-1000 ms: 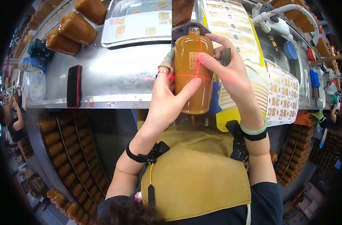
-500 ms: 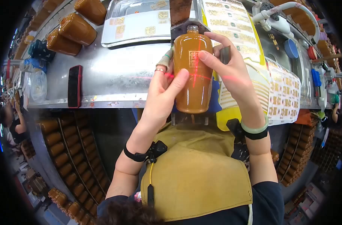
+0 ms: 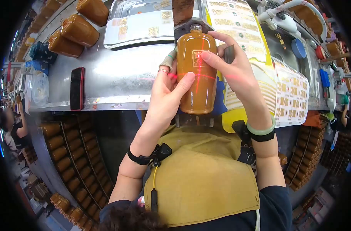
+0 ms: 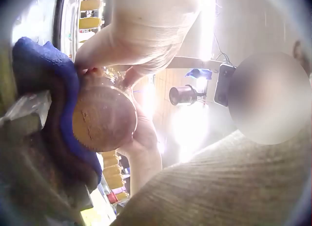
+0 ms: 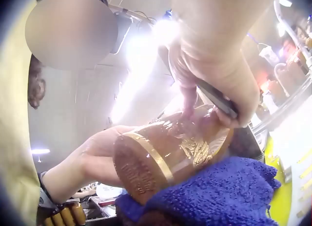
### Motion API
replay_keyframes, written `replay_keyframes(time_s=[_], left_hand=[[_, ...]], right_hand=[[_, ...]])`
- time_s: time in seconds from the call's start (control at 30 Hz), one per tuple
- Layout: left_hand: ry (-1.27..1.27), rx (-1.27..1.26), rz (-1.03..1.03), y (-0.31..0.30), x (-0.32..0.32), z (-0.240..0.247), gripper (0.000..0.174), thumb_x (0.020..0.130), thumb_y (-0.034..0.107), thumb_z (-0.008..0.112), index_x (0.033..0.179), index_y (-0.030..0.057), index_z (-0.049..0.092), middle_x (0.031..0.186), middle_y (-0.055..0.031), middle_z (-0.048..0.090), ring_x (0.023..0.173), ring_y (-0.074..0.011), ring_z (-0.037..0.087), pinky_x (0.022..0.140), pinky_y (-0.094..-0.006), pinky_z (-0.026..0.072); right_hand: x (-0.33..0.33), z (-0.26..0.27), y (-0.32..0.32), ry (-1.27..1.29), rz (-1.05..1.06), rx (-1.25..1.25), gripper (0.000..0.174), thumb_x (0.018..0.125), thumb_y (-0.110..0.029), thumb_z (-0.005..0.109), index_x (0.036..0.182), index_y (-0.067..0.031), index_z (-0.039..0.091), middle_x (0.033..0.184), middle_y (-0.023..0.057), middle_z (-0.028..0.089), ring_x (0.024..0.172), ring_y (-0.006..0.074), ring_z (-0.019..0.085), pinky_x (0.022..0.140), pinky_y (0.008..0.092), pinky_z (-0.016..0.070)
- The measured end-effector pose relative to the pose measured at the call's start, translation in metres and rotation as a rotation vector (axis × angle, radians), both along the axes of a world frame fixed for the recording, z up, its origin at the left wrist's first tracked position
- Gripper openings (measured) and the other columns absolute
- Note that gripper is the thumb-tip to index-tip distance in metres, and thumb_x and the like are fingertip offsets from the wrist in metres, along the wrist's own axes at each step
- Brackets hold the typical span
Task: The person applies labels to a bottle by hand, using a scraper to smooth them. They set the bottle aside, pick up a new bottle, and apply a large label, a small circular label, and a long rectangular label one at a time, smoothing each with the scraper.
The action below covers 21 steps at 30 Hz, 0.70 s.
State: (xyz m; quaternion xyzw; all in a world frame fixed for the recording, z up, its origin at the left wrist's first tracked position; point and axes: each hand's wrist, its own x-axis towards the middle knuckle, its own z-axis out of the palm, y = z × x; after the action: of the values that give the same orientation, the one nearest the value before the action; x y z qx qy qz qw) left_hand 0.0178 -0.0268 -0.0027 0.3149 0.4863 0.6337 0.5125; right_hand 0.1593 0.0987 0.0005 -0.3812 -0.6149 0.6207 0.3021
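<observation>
A glossy brown bottle [image 3: 198, 86] with a clear threaded neck lies with its base toward the person in the head view. It rests on a blue towel [image 5: 219, 192]. My left hand [image 3: 166, 92] grips its left side, the thumb on the front and a knitted cover on one finger. A square gold character label [image 3: 199, 58] sits on the upper body. My right hand [image 3: 237, 71] lays its thumb on the label's right edge, with the index finger near the shoulder. Between its fingers it holds a dark flat scraper-like piece [image 3: 229, 54]. Red laser lines cross the bottle.
Sheets of gold labels [image 3: 237, 29] lie to the right, with another printed sheet [image 3: 291, 94] near the edge. A shallow tray [image 3: 141, 40] with label pieces is at left. More brown bottles [image 3: 80, 30], a phone [image 3: 77, 88] and a blue cup [image 3: 298, 50] stand around.
My left thumb has slid left and up across the bottle's front, away from the area below the label. The bottle has shifted slightly away and left; the right thumb stays at the label.
</observation>
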Motion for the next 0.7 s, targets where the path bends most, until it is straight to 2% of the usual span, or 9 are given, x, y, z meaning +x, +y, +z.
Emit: replay_keyframes(time_s=[0.13, 0.17, 0.2, 0.27, 0.3, 0.4, 0.47, 0.53, 0.7], left_hand=[[-0.165, 0.004, -0.015, 0.0, -0.009, -0.007, 0.058, 0.108, 0.019, 0.055, 0.155, -0.0038, 0.03, 0.149, -0.0148, 0.05, 0.134, -0.0191, 0.052, 0.114, -0.0362, 0.0411], [-0.239, -0.021, -0.019, -0.001, -0.012, -0.006, 0.058, 0.108, 0.02, 0.054, 0.155, -0.0038, 0.03, 0.149, -0.0146, 0.05, 0.135, -0.019, 0.051, 0.114, -0.0359, 0.0408], [-0.312, -0.046, -0.023, -0.001, -0.014, -0.006, 0.058, 0.109, 0.021, 0.054, 0.155, -0.0038, 0.03, 0.149, -0.0145, 0.05, 0.135, -0.0189, 0.051, 0.114, -0.0356, 0.0405], [-0.282, -0.03, -0.044, -0.001, -0.015, -0.011, 0.057, 0.11, 0.024, 0.052, 0.155, -0.0039, 0.03, 0.15, -0.0143, 0.05, 0.136, -0.019, 0.05, 0.114, -0.035, 0.0402], [-0.243, -0.003, -0.048, -0.001, -0.014, -0.012, 0.058, 0.108, 0.022, 0.054, 0.155, -0.0039, 0.03, 0.15, -0.0148, 0.049, 0.136, -0.0191, 0.05, 0.114, -0.0351, 0.0405], [-0.142, 0.04, -0.049, 0.001, -0.008, -0.009, 0.062, 0.105, 0.016, 0.06, 0.155, -0.0041, 0.029, 0.152, -0.0155, 0.048, 0.136, -0.0194, 0.05, 0.113, -0.0354, 0.0413], [-0.081, 0.056, -0.049, 0.001, -0.006, -0.006, 0.065, 0.103, 0.013, 0.064, 0.155, -0.0043, 0.029, 0.152, -0.0159, 0.047, 0.136, -0.0195, 0.049, 0.113, -0.0355, 0.0416], [-0.099, 0.013, -0.038, 0.001, -0.006, -0.005, 0.07, 0.099, 0.008, 0.069, 0.155, -0.0045, 0.028, 0.153, -0.0164, 0.046, 0.135, -0.0195, 0.05, 0.113, -0.0358, 0.0421], [-0.094, 0.014, -0.031, 0.0, -0.006, -0.005, 0.07, 0.1, 0.009, 0.068, 0.155, -0.0044, 0.028, 0.152, -0.0163, 0.047, 0.134, -0.0193, 0.051, 0.112, -0.0358, 0.0423]], right_hand=[[0.007, 0.016, -0.002, -0.02, -0.021, -0.078, 0.062, 0.092, -0.03, 0.077, 0.142, -0.0005, 0.053, 0.079, -0.0074, 0.05, 0.07, 0.0017, 0.045, 0.06, 0.0188, 0.0359], [0.009, 0.03, -0.008, -0.108, -0.044, -0.043, 0.048, 0.106, -0.033, 0.056, 0.143, -0.0013, 0.053, 0.119, 0.005, 0.061, 0.109, 0.009, 0.052, 0.098, 0.0258, 0.0392], [0.014, 0.027, -0.009, -0.108, -0.043, -0.043, 0.048, 0.106, -0.033, 0.056, 0.143, -0.0013, 0.053, 0.119, 0.005, 0.061, 0.109, 0.009, 0.052, 0.098, 0.0258, 0.0392], [0.027, 0.019, -0.009, 0.23, -0.12, -0.097, 0.041, 0.109, -0.025, 0.049, 0.139, 0.0003, 0.055, 0.127, 0.0087, 0.06, 0.12, 0.0111, 0.051, 0.105, 0.0271, 0.0375], [0.031, 0.021, -0.015, 0.159, -0.188, 0.021, 0.031, 0.106, -0.013, 0.055, 0.134, 0.0007, 0.057, 0.105, 0.0039, 0.061, 0.095, 0.0088, 0.058, 0.086, 0.0226, 0.0462], [0.04, 0.029, -0.045, 0.082, -0.116, 0.047, 0.029, 0.102, -0.005, 0.058, 0.13, 0.0001, 0.06, 0.115, 0.0056, 0.063, 0.103, 0.0101, 0.059, 0.09, 0.025, 0.0471], [0.038, 0.025, -0.065, 0.09, -0.079, 0.171, 0.026, 0.099, 0.001, 0.061, 0.125, 0.0007, 0.064, 0.118, 0.006, 0.066, 0.104, 0.0115, 0.061, 0.091, 0.0263, 0.0487], [0.036, 0.026, -0.079, -0.064, -0.062, 0.24, 0.023, 0.095, 0.0, 0.065, 0.118, -0.0001, 0.068, 0.107, 0.0083, 0.068, 0.094, 0.0152, 0.064, 0.084, 0.0282, 0.0503], [0.032, 0.016, -0.08, -0.111, -0.047, 0.304, 0.024, 0.092, -0.002, 0.068, 0.115, -0.0043, 0.071, 0.096, 0.011, 0.067, 0.083, 0.0221, 0.064, 0.077, 0.0326, 0.0503]])
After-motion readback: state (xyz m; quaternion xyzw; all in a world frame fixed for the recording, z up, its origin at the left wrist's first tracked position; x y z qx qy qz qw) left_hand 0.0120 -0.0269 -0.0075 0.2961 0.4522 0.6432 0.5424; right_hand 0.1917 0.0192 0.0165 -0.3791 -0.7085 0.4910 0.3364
